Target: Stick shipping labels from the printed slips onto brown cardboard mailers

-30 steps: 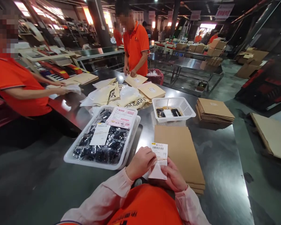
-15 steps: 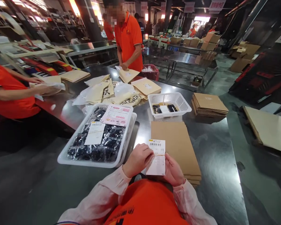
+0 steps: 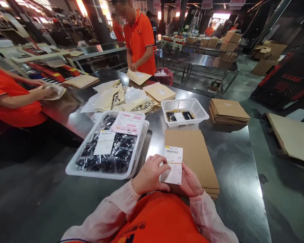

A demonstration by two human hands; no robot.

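My right hand (image 3: 192, 180) grips a stack of white shipping labels (image 3: 176, 173) along its right side. An orange rubber band (image 3: 176, 163) runs across the stack, and barcodes show near its top. My left hand (image 3: 152, 172) is at the stack's left side, its bent fingertips against the front near the band. A gap shows between its thumb and fingers. The labels are above a pile of flat brown cardboard (image 3: 187, 143). To the left, a white tray (image 3: 73, 170) holds black items in clear plastic, with another banded label stack (image 3: 104, 145) and a pink-printed sheet (image 3: 128, 123) on top.
Beyond the cardboard stands a white perforated basket (image 3: 202, 116) with small black items. More folded cardboard (image 3: 229, 113) lies right of it. Plastic-wrapped packages (image 3: 111, 98) and padded envelopes (image 3: 159, 92) cover the far table. Two co-workers in orange shirts (image 3: 142, 37) handle envelopes.
My left thumb has spread away from the fingers, which were closed together at the label stack. The stack remains in my right hand. The view has shifted slightly.
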